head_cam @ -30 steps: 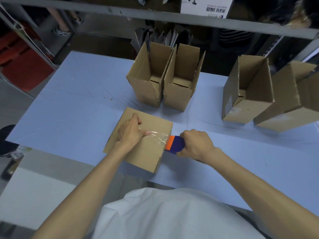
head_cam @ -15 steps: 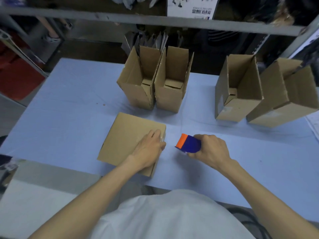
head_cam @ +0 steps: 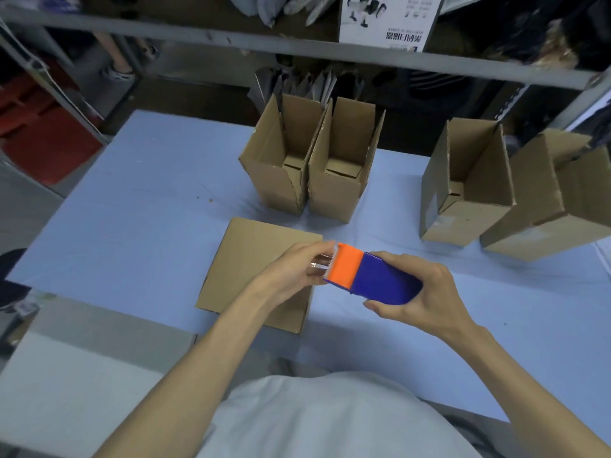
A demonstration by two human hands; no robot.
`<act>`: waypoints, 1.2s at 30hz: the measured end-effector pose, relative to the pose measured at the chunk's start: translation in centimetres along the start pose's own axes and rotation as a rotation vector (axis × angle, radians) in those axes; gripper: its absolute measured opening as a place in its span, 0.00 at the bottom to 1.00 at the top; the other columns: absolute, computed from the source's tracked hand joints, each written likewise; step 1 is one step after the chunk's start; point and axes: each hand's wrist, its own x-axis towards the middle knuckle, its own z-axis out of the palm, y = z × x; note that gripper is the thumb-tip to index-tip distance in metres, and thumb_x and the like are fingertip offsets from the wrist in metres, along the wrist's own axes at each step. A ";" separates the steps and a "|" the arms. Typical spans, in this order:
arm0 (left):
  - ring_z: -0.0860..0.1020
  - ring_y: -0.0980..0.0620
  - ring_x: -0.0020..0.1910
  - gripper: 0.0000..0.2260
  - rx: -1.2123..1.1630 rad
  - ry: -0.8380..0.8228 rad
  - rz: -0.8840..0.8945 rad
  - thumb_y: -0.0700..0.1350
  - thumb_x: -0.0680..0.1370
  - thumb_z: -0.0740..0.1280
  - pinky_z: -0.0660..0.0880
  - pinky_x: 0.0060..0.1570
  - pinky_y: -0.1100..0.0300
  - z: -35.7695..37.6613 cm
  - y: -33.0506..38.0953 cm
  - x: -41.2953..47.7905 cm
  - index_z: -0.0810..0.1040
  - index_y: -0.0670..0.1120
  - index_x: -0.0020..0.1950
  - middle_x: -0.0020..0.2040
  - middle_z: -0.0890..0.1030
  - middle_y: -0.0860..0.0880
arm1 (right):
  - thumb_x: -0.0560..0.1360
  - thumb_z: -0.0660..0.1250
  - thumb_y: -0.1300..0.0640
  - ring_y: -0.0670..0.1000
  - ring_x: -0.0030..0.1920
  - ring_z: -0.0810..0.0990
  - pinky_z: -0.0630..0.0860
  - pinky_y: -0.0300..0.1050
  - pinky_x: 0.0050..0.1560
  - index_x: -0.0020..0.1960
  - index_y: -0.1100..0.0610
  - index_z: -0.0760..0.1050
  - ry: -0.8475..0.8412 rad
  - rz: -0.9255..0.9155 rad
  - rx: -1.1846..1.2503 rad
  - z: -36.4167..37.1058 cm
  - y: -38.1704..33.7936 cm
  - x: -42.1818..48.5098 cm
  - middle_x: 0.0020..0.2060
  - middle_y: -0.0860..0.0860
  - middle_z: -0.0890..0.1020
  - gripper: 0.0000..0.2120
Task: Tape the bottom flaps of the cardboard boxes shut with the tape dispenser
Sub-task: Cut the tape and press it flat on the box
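While dispenser [head_cam: 373, 279] is gripped by right hand [head_cam: 426, 292] | tape end [head_cam: 316, 266] pinched by left hand [head_cam: 291, 272] | risk: tape self-stuck if pulled askew

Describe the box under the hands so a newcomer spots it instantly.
Start at the light-blue table. At its near edge, beneath the left hand, sits one cardboard box. Unlike the four open boxes behind it, its upward face is closed and flat.

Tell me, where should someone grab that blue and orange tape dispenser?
Take the tape dispenser by its blue body, wrapping round it from the back, as the right hand does. The orange front carries a toothed cutter and the tape end, which the left hand pinches.
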 end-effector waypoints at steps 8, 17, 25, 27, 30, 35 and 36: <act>0.80 0.50 0.48 0.09 0.162 -0.014 -0.062 0.39 0.81 0.63 0.78 0.51 0.58 -0.7 1.2 -1.2 0.80 0.39 0.56 0.49 0.83 0.41 | 0.58 0.78 0.42 0.52 0.47 0.81 0.81 0.49 0.39 0.62 0.45 0.72 -0.017 -0.071 0.044 -0.2 -1.0 0.4 0.49 0.49 0.83 0.35; 0.81 0.46 0.42 0.06 0.414 0.293 0.091 0.34 0.74 0.69 0.79 0.48 0.51 -0.7 0.4 -1.0 0.84 0.38 0.48 0.44 0.84 0.40 | 0.58 0.79 0.44 0.50 0.45 0.81 0.80 0.49 0.40 0.61 0.46 0.76 -0.082 -0.036 0.034 0.2 -0.6 0.5 0.47 0.46 0.83 0.33; 0.79 0.55 0.36 0.08 0.713 0.477 0.086 0.37 0.70 0.69 0.76 0.40 0.61 -2.3 0.0 -0.6 0.84 0.47 0.34 0.31 0.81 0.56 | 0.60 0.80 0.46 0.48 0.43 0.81 0.80 0.49 0.40 0.62 0.45 0.76 -0.202 -0.023 -0.024 0.9 -0.1 1.4 0.44 0.44 0.83 0.32; 0.79 0.61 0.35 0.10 0.723 0.532 0.087 0.38 0.70 0.70 0.74 0.36 0.63 -3.9 0.5 -1.2 0.83 0.49 0.30 0.30 0.82 0.57 | 0.59 0.79 0.44 0.48 0.42 0.81 0.80 0.48 0.38 0.61 0.45 0.76 -0.185 -0.022 -0.061 0.1 0.6 0.9 0.43 0.44 0.83 0.31; 0.77 0.64 0.31 0.14 0.743 0.524 0.085 0.37 0.70 0.68 0.68 0.32 0.66 -5.5 1.0 -1.8 0.80 0.51 0.27 0.28 0.80 0.60 | 0.59 0.77 0.42 0.48 0.41 0.81 0.80 0.47 0.38 0.60 0.45 0.77 -0.195 -0.009 -0.112 -0.9 1.6 0.5 0.43 0.44 0.83 0.30; 0.79 0.57 0.36 0.09 0.784 0.504 0.061 0.38 0.70 0.68 0.72 0.36 0.63 -4.3 -0.1 -1.8 0.82 0.50 0.34 0.30 0.82 0.57 | 0.59 0.78 0.41 0.45 0.42 0.81 0.79 0.43 0.40 0.59 0.44 0.77 -0.249 0.045 -0.135 -0.4 2.6 0.0 0.44 0.40 0.82 0.30; 0.78 0.57 0.35 0.09 0.784 0.514 0.066 0.38 0.70 0.68 0.72 0.37 0.63 -4.3 -0.5 -1.7 0.82 0.50 0.33 0.28 0.80 0.58 | 0.59 0.78 0.40 0.45 0.42 0.80 0.79 0.41 0.40 0.59 0.44 0.76 -0.266 0.054 -0.150 -0.1 2.8 -0.1 0.44 0.39 0.82 0.29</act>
